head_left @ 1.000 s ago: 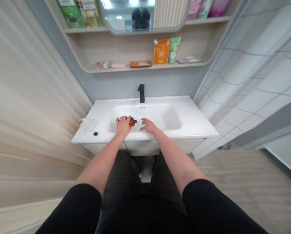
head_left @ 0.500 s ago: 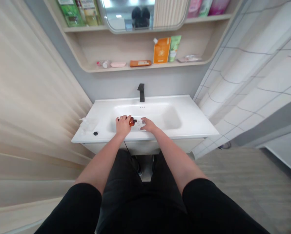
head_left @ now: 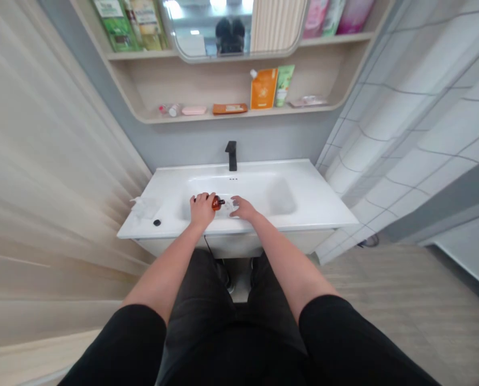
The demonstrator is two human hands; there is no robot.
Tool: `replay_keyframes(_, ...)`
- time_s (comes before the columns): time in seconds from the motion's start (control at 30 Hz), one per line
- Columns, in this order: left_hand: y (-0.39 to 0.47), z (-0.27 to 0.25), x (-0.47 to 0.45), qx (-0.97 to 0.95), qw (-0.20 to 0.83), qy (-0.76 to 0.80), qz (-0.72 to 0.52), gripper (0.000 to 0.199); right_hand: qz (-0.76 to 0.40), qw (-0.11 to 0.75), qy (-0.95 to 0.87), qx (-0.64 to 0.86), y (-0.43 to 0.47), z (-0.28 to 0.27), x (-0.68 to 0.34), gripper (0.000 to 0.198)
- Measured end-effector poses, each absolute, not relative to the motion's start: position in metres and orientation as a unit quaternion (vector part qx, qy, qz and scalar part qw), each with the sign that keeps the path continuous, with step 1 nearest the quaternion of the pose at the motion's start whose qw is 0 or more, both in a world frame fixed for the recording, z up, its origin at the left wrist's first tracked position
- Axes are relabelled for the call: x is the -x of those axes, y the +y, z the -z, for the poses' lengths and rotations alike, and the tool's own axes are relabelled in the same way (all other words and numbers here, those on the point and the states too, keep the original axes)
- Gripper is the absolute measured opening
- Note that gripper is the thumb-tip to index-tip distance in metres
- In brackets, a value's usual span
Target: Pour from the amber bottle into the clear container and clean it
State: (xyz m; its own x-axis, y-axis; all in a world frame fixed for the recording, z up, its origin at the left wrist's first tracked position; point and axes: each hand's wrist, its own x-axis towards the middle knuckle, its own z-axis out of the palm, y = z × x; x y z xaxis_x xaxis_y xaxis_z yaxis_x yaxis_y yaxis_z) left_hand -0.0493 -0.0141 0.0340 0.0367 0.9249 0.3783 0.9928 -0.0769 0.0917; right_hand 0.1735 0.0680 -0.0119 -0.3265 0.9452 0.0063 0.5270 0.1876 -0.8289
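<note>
Over the front of the white sink (head_left: 269, 201), my left hand (head_left: 202, 208) is wrapped around an amber bottle (head_left: 216, 203). The bottle lies nearly on its side, its black neck pointing right. Facing that neck, my right hand (head_left: 244, 208) has thumb and fingers curved around a small clear container (head_left: 229, 207). Its outline is hard to make out against the white basin. A round black cap (head_left: 157, 222) rests on the counter left of the basin. Behind it lies a crumpled clear plastic bag (head_left: 143, 208).
A black faucet (head_left: 232, 155) rises behind the basin. Above, a wall shelf (head_left: 175, 115) carries an orange pouch (head_left: 263, 89), a green tube (head_left: 283, 86) and several small items. A mirror (head_left: 207, 32) hangs over it. Curtains (head_left: 42, 161) border the left side.
The view has tilted slightly, so the shelf sits a little lower in the picture. Both hands keep nearly the same place and hold.
</note>
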Motion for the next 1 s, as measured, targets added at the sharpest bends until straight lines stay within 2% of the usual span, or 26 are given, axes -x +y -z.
replay_keyframes(1.0, -0.0132, -0.0316, 0.0503, 0.714, 0.105, -0.666, 0.189, 0.056, -0.381, 0.276, -0.722, 0.508, 0.0717, 0.0155, -0.1744, 0.088)
